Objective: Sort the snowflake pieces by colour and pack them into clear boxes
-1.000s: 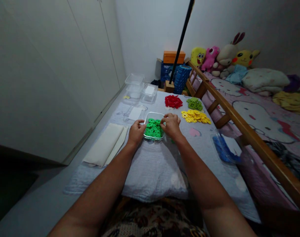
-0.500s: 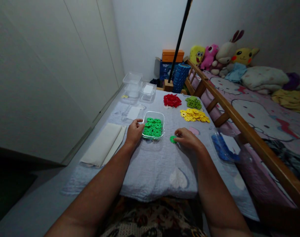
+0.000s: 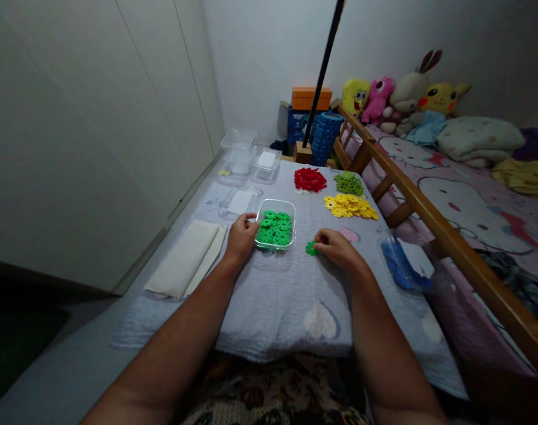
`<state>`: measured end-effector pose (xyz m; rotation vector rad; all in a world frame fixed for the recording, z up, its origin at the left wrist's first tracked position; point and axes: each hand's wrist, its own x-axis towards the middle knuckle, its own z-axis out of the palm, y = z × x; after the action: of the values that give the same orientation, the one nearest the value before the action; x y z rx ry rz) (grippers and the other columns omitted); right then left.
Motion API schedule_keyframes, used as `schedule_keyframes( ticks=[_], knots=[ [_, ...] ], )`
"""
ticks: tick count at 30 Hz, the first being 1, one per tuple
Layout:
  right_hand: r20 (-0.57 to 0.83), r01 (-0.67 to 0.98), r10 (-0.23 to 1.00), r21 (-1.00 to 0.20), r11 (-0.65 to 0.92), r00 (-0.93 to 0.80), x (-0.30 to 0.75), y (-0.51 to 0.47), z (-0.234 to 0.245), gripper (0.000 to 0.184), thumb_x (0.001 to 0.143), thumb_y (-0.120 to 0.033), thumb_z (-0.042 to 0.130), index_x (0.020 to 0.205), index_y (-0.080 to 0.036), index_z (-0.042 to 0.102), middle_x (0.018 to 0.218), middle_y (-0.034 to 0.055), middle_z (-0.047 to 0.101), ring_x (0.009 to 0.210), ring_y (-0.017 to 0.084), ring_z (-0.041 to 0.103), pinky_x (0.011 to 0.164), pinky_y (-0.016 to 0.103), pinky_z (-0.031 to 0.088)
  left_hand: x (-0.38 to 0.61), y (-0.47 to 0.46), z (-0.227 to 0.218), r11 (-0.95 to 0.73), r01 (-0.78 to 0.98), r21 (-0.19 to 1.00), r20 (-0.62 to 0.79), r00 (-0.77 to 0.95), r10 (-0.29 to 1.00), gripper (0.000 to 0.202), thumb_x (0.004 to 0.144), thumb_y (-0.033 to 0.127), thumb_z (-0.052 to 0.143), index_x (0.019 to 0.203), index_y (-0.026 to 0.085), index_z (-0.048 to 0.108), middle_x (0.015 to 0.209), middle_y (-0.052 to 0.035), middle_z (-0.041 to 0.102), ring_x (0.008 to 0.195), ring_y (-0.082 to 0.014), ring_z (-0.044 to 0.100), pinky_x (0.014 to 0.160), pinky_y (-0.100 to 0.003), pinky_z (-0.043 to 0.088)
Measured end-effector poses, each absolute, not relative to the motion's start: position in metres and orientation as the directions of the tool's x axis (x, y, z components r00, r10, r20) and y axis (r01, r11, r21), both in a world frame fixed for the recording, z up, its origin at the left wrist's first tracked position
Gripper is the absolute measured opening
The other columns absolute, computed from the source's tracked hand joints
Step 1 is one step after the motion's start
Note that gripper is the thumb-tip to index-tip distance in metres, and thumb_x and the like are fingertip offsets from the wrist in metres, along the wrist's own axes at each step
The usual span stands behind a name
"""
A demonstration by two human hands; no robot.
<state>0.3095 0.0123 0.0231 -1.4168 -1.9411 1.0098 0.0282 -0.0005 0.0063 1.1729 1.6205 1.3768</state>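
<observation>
A clear plastic box (image 3: 292, 211) filled with green disc pieces (image 3: 275, 229) stands on the pale quilt (image 3: 278, 295). My left hand (image 3: 241, 236) grips its near left corner, fingers curled on the rim. My right hand (image 3: 335, 248) rests on the quilt to the right of the box, fingertips pinched on a loose green piece (image 3: 311, 248) that lies on the cloth.
Piles of red pieces (image 3: 310, 179), olive-green pieces (image 3: 348, 184) and yellow pieces (image 3: 351, 206) lie further back. Empty clear boxes (image 3: 239, 141) stand at the back left, a folded white cloth (image 3: 184, 265) at left, a box of blue pieces (image 3: 402, 268) at right beside a wooden bed rail (image 3: 432, 218).
My right hand left the box rim and moved down and to the right onto the quilt, where it now pinches a loose green piece. The left hand stayed on the box.
</observation>
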Motion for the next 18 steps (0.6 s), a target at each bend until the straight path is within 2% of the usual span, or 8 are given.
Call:
schedule_keyframes(
  ticks=[6, 8, 11, 14, 18],
  knots=[
    [0.182, 0.470, 0.964, -0.845, 0.254, -0.193, 0.287, 0.017, 0.047, 0.015, 0.076, -0.035, 0.063, 0.076, -0.021, 0.057, 0.068, -0.0032, 0.056, 0.064, 0.014, 0.049, 0.062, 0.028, 0.038, 0.028, 0.000, 0.008, 0.026, 0.207, 0.978, 0.051, -0.354, 0.934, 0.039, 0.072, 0.039, 0.061, 0.102, 0.015, 0.067, 0.059, 0.0063, 0.048, 0.056, -0.0136, 0.048, 0.056, -0.025, 0.036],
    [0.262, 0.486, 0.943, -0.809, 0.332, -0.207, 0.274, 0.021, 0.056, 0.010, 0.079, -0.030, 0.062, 0.077, -0.021, 0.059, 0.073, -0.0017, 0.059, 0.069, 0.015, 0.053, 0.067, 0.028, 0.041, 0.028, -0.001, 0.008, 0.029, 0.190, 0.981, 0.041, -0.352, 0.935, 0.039, 0.071, 0.039, 0.062, 0.102, 0.016, 0.066, 0.060, 0.0061, 0.048, 0.057, -0.0136, 0.048, 0.056, -0.025, 0.036],
    [0.360, 0.560, 0.887, -0.688, 0.462, -0.290, 0.252, 0.026, 0.066, 0.004, 0.080, -0.021, 0.061, 0.077, -0.020, 0.063, 0.081, 0.0013, 0.061, 0.079, 0.017, 0.056, 0.078, 0.031, 0.043, 0.029, -0.001, 0.010, 0.030, 0.172, 0.985, 0.032, -0.346, 0.938, 0.040, 0.071, 0.040, 0.062, 0.102, 0.016, 0.066, 0.060, 0.0060, 0.048, 0.056, -0.0137, 0.048, 0.056, -0.025, 0.036],
    [0.353, 0.640, 0.846, -0.553, 0.533, -0.400, 0.231, 0.027, 0.072, 0.008, 0.082, -0.015, 0.062, 0.079, -0.021, 0.067, 0.084, 0.0030, 0.064, 0.085, 0.018, 0.057, 0.083, 0.031, 0.043, 0.030, -0.002, 0.011, 0.033, 0.171, 0.985, 0.029, -0.347, 0.937, 0.039, 0.070, 0.040, 0.062, 0.101, 0.016, 0.066, 0.059, 0.0063, 0.047, 0.056, -0.0138, 0.047, 0.056, -0.025, 0.036],
    [0.237, 0.722, 0.836, -0.423, 0.547, -0.494, 0.206, 0.027, 0.074, 0.013, 0.084, -0.014, 0.062, 0.085, -0.021, 0.072, 0.086, 0.0036, 0.070, 0.084, 0.019, 0.059, 0.082, 0.032, 0.042, 0.030, -0.003, 0.013, 0.028, 0.171, 0.985, 0.033, -0.344, 0.938, 0.038, 0.071, 0.038, 0.062, 0.101, 0.016, 0.066, 0.058, 0.0065, 0.046, 0.056, -0.0140, 0.048, 0.056, -0.026, 0.036]
  ],
)
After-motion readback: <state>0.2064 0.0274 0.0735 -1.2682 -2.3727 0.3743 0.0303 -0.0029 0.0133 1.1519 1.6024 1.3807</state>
